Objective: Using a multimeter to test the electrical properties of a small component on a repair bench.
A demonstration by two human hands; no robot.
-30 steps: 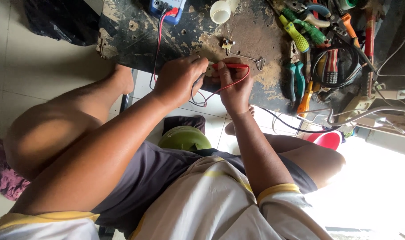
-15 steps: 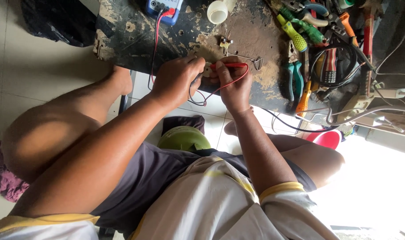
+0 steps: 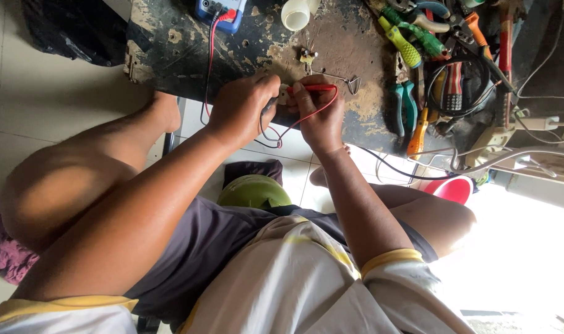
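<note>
While the right hand [image 3: 319, 117] pinches the thin red plastic test probe [image 3: 311, 88] and the left hand [image 3: 241, 108] closes its fingers on a black one over the scarred dark bench [image 3: 170, 49], the small pale part between them looks light, stiff, fragile, best held by its edges.

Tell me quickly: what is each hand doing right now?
Left hand: closed, fingers around a black probe.
Right hand: closed, pinching a red probe near a small part I cannot make out.
</note>
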